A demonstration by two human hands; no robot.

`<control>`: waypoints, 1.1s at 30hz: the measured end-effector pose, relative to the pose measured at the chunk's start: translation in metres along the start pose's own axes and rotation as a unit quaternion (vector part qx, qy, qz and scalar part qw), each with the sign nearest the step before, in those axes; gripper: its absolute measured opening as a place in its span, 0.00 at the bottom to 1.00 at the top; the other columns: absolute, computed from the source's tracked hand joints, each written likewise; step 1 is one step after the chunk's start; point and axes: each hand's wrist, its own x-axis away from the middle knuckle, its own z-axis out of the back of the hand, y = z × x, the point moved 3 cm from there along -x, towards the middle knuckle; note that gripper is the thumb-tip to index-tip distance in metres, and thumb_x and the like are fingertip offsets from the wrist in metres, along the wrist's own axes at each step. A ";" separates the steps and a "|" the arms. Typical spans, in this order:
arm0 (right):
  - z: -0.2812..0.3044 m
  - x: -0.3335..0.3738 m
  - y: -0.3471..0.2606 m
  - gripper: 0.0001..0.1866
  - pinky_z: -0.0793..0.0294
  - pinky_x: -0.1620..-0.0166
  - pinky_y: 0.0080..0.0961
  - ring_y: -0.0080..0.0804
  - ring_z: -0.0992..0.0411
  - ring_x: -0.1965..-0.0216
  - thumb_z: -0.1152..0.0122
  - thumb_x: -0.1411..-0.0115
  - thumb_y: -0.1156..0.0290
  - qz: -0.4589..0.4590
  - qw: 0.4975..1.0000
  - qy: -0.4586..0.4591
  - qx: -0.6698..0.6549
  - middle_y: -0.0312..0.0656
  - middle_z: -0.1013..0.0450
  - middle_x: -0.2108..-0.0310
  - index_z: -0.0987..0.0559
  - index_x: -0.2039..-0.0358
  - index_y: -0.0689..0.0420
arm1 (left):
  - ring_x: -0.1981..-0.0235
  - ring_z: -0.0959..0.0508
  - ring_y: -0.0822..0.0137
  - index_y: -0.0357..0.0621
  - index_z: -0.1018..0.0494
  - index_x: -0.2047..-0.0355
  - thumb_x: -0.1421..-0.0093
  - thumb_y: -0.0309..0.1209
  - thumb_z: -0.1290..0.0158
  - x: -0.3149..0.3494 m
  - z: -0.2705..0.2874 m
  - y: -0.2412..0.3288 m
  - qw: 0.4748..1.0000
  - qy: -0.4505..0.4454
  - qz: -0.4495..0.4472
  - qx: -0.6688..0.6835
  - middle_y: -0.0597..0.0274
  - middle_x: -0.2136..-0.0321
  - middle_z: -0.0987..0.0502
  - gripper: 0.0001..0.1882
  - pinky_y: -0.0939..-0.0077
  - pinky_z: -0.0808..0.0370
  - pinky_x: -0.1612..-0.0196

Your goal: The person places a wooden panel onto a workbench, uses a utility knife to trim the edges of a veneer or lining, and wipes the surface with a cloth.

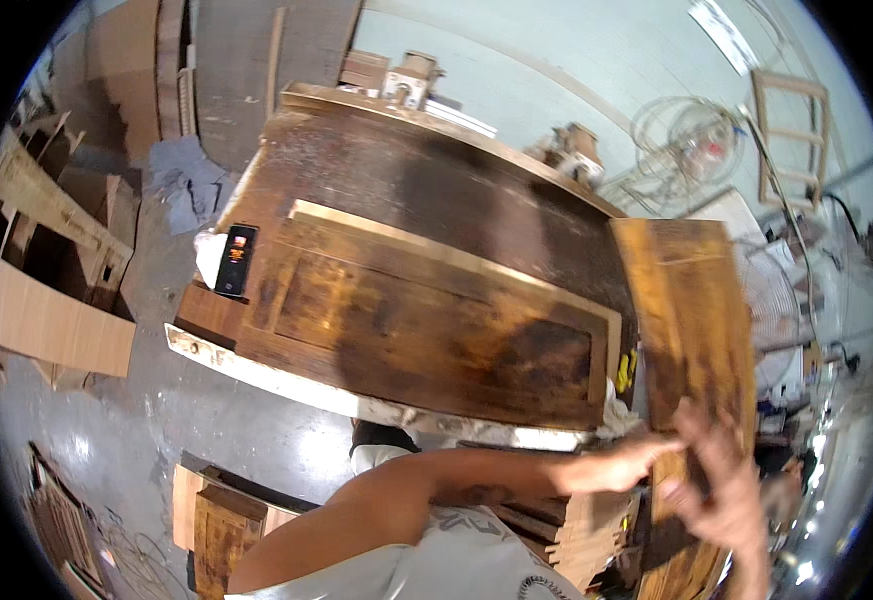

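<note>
In the head view, a long brown board (692, 320) is seen at the right end of the table (357, 145). Over it, the right hand's (722, 485) fingers are held spread; how the left hand's (612, 468) fingers are held cannot be told through the blur. The board is judged stiff, quite heavy and maybe slippery where it shines; it is best held by its long edges. What is kept inside the open wooden box (57, 320), far left, cannot be seen.
</note>
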 end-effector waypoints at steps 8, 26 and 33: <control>-0.111 -0.009 0.216 0.51 0.52 0.40 0.55 0.53 0.50 0.37 0.43 0.51 0.37 -0.547 0.808 0.096 0.195 0.52 0.52 0.36 0.50 0.36 0.56 | 0.57 0.28 0.62 0.35 0.30 0.57 0.42 0.30 0.49 0.139 0.155 0.220 0.950 0.258 -0.161 0.065 0.58 0.59 0.27 0.14 0.64 0.33 0.51; -0.335 -0.375 0.396 0.43 0.40 0.42 0.38 0.46 0.38 0.43 0.41 0.49 0.40 -0.388 0.841 0.149 -0.346 0.56 0.35 0.47 0.32 0.46 0.65 | 0.46 0.34 0.55 0.37 0.42 0.44 0.36 0.39 0.54 0.185 0.293 0.371 0.829 0.395 -0.383 0.103 0.51 0.45 0.38 0.25 0.59 0.37 0.41; -0.389 -0.470 0.436 0.50 0.35 0.47 0.41 0.52 0.31 0.51 0.44 0.55 0.30 -0.408 0.871 0.026 -0.273 0.60 0.29 0.55 0.29 0.51 0.69 | 0.58 0.24 0.51 0.36 0.41 0.44 0.38 0.52 0.55 0.174 0.302 0.414 0.845 0.533 -0.010 0.048 0.45 0.53 0.29 0.33 0.57 0.24 0.55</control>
